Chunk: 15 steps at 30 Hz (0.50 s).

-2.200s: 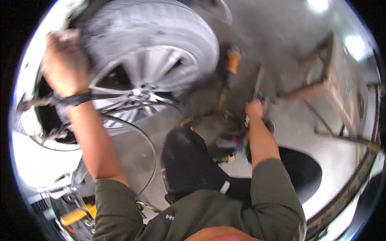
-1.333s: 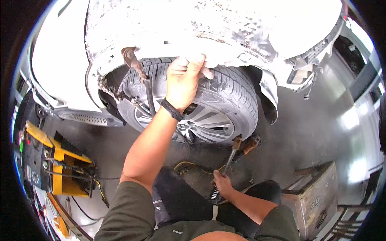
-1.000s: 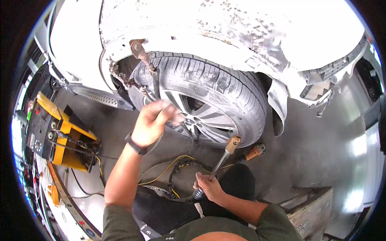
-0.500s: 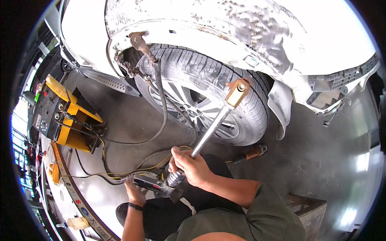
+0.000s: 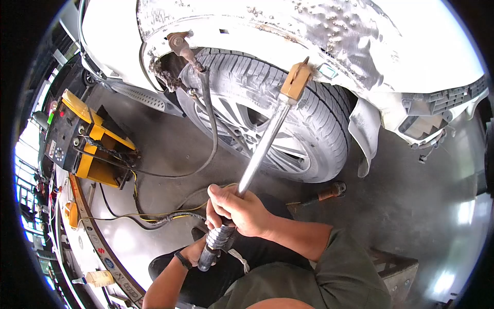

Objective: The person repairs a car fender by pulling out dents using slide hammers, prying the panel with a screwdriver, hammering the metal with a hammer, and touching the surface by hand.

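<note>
One long metal tool (image 5: 261,149), brass-coloured head (image 5: 297,82) beyond the hands, lower part gripped in the right hand (image 5: 239,212), left hand (image 5: 195,251) against its near end, closure there partly hidden and not tellable, wheel (image 5: 285,138) ahead of both hands, yellow-and-black machine (image 5: 72,139) to their left.

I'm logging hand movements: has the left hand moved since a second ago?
Yes: the left hand went down, away from the wheel, to the tool's handle.
</note>
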Each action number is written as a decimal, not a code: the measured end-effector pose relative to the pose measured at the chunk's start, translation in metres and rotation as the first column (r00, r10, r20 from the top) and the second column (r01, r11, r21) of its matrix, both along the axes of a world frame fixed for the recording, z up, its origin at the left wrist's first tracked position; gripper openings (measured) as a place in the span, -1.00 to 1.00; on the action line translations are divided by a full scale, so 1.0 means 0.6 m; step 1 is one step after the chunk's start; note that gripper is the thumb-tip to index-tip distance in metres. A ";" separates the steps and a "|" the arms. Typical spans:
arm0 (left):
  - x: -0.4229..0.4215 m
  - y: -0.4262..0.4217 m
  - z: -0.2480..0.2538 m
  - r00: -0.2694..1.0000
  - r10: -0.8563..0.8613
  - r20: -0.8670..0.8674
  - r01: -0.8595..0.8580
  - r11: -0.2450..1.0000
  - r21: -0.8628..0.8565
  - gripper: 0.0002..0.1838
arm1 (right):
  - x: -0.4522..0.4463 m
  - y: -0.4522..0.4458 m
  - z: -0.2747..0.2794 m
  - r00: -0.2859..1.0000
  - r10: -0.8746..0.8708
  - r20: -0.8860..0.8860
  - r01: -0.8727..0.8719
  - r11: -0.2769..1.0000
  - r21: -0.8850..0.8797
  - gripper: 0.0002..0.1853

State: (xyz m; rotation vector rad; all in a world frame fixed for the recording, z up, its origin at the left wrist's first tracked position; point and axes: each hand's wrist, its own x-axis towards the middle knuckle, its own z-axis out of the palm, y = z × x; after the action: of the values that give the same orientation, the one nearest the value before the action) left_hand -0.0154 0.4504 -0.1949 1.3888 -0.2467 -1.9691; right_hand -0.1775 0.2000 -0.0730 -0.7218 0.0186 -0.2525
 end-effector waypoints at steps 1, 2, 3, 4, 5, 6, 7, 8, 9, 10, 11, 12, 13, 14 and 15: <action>0.006 0.002 -0.003 0.999 0.009 -0.047 -0.009 1.000 0.011 -0.61 | 0.001 -0.003 0.003 1.000 0.009 0.018 -0.009 1.000 0.004 -0.34; 0.013 0.004 -0.006 0.995 0.019 -0.094 -0.017 1.000 0.023 -0.60 | 0.001 -0.004 0.008 1.000 0.008 -0.014 -0.008 1.000 -0.001 -0.33; 0.018 0.008 -0.012 0.988 0.044 -0.149 -0.039 0.999 0.037 -0.58 | 0.000 -0.005 0.011 1.000 0.008 -0.014 -0.008 1.000 -0.011 -0.34; 0.020 0.014 -0.016 0.983 0.057 -0.172 -0.050 0.998 0.043 -0.57 | 0.000 -0.004 0.012 1.000 0.009 -0.015 -0.009 1.000 -0.018 -0.34; 0.023 0.018 -0.020 0.978 0.069 -0.195 -0.061 0.997 0.050 -0.55 | 0.000 -0.004 0.013 1.000 0.009 -0.016 -0.009 1.000 -0.025 -0.34; 0.023 0.022 -0.018 0.980 0.068 -0.187 -0.061 0.997 0.046 -0.56 | 0.001 -0.002 0.012 1.000 0.010 -0.003 -0.010 1.000 -0.020 -0.34; 0.024 0.022 -0.017 0.981 0.075 -0.181 -0.068 0.997 0.041 -0.56 | 0.004 0.001 0.011 1.000 0.011 0.011 -0.011 1.000 -0.017 -0.35; 0.025 0.023 -0.017 0.981 0.081 -0.174 -0.076 0.996 0.037 -0.56 | 0.007 0.002 0.011 1.000 0.012 0.027 -0.012 1.000 -0.013 -0.35; 0.023 0.026 -0.017 0.980 0.097 -0.173 -0.092 0.995 0.038 -0.56 | 0.008 0.002 0.013 1.000 0.018 0.017 -0.017 0.999 -0.046 -0.35; 0.022 0.025 -0.015 0.979 0.112 -0.171 -0.107 0.994 0.038 -0.56 | 0.008 0.002 0.019 1.000 0.023 0.007 -0.023 0.997 -0.080 -0.36; 0.023 0.023 -0.011 0.975 0.120 -0.185 -0.116 0.993 0.036 -0.56 | 0.009 -0.001 0.027 1.000 0.028 -0.001 -0.028 0.993 -0.115 -0.36; 0.023 0.021 -0.001 0.971 0.130 -0.199 -0.125 0.992 0.035 -0.56 | 0.010 -0.001 0.036 1.000 0.021 0.005 -0.021 0.996 -0.087 -0.37; 0.023 0.020 0.004 0.967 0.139 -0.214 -0.135 0.990 0.034 -0.55 | 0.010 -0.002 0.040 1.000 0.021 0.000 -0.021 0.997 -0.073 -0.37; 0.025 0.021 0.002 0.965 0.145 -0.219 -0.138 0.989 0.047 -0.56 | 0.011 -0.003 0.043 1.000 0.022 -0.006 -0.022 0.998 -0.060 -0.37; 0.027 0.024 0.000 0.963 0.152 -0.225 -0.141 0.988 0.061 -0.56 | 0.012 -0.004 0.043 1.000 0.024 -0.011 -0.024 0.999 -0.045 -0.37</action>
State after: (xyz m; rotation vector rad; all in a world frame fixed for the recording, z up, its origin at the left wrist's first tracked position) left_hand 0.0009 0.4649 -0.1948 1.1589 0.0071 -1.9985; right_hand -0.1705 0.1976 -0.0474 -0.7679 0.0142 -0.2267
